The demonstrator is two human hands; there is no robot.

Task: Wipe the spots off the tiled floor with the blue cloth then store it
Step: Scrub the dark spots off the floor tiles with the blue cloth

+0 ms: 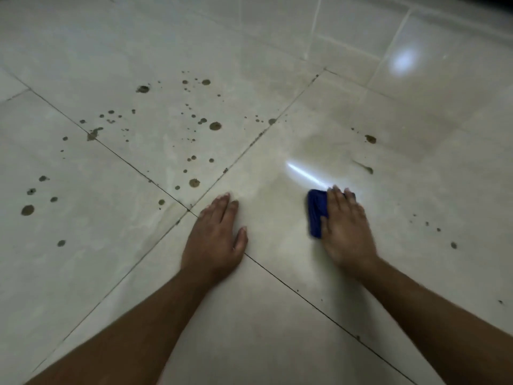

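On the tiled floor [277, 315], right hand [347, 226] pressed flat, fingers straight, on the blue cloth [316, 212]. Left hand [215, 240] lay open, palm down, beside it. Spots [194, 120] mostly far-left.

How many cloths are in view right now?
1. The blue cloth lies on the tiled floor under the right hand, to the right of the left hand, which rests flat on bare tile. The hand hides part of the cloth; no other cloth shows.
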